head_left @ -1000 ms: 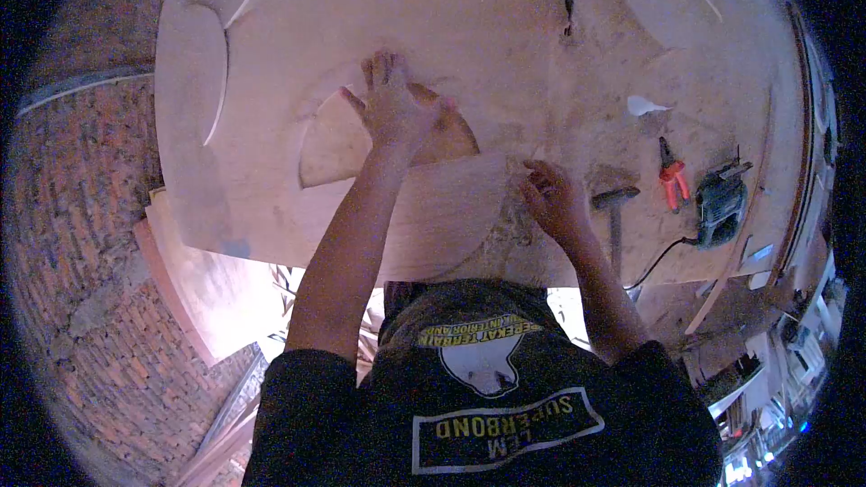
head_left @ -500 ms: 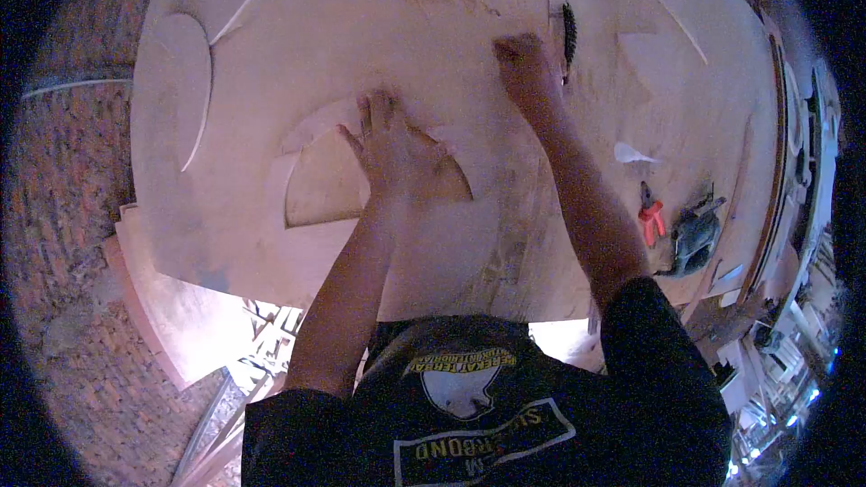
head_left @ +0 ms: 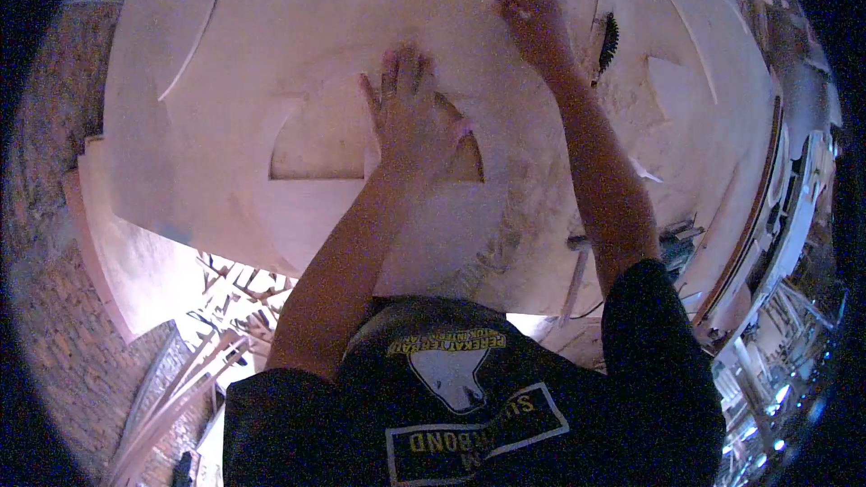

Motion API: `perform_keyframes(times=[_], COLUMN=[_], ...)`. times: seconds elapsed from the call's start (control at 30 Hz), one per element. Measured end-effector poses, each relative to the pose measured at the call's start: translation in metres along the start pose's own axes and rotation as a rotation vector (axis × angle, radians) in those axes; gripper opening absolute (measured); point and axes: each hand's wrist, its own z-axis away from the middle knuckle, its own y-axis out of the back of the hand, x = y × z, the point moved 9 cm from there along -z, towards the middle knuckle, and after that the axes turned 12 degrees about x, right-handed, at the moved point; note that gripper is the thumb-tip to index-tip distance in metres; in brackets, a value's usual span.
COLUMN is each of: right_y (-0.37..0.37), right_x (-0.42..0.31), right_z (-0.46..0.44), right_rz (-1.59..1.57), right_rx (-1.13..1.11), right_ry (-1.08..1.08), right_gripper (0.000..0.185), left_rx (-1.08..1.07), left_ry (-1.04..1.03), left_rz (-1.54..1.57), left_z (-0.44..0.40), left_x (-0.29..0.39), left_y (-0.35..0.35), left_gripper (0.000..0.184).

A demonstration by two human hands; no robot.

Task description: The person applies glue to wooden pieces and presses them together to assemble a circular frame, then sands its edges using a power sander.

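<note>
My left hand (head_left: 410,117) lies flat with fingers spread over a half-round opening (head_left: 316,149) in a pale wooden piece (head_left: 388,216). The palm and wrist cover part of the opening and a narrow strip that divides it. Raised beyond it to the right, my right hand (head_left: 537,22) is curled into a fist over the large wooden board (head_left: 216,162). Whatever is inside that fist, if anything, cannot be made out. A dark toothed thing (head_left: 608,43) with a light edge lies right of the right wrist.
A curved thin sheet (head_left: 167,27) lies on the board's left. Dark tools (head_left: 681,239) sit beside my right forearm, and a white scrap (head_left: 644,169) lies close by. Wood offcuts (head_left: 239,289) litter the floor below; a brick surface (head_left: 63,307) spans the left.
My right hand has moved up and away from my body. The half-round opening now appears level instead of tilted. The view has shifted, and the red-handled pliers are now hidden behind my right arm.
</note>
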Motion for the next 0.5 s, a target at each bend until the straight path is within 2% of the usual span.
perform_keyframes(times=[0.03,0.13,0.2,0.23,0.33,0.5], right_y=[0.032,0.059,0.059,0.056,0.063,0.069], right_x=[-0.012,-0.074,-0.09,-0.088,-0.099,-0.094], right_z=[0.032,0.077,0.095,0.099,0.105,0.147], right_rz=[-0.352,-0.419,-0.335,-0.329,-0.206,-0.072], right_rx=[0.203,0.125,0.111,0.061,0.04,-0.035], right_ry=[-0.088,0.108,0.163,0.065,0.1,0.201], right_gripper=[0.012,0.012,0.012,0.014,0.014,0.032], left_rx=[0.001,-0.018,-0.05,-0.007,0.078,0.08], left_ry=[-0.004,0.005,0.053,0.036,-0.002,0.006], left_rz=[-0.012,-0.052,-0.086,-0.093,-0.088,-0.072], left_z=[0.0,-0.003,-0.008,-0.008,-0.006,-0.003], left_x=[-0.002,-0.004,-0.003,-0.004,-0.005,-0.006], left_y=[-0.002,-0.008,-0.009,-0.011,-0.009,-0.007], left_gripper=[0.096,0.089,0.09,0.089,0.084,0.077])
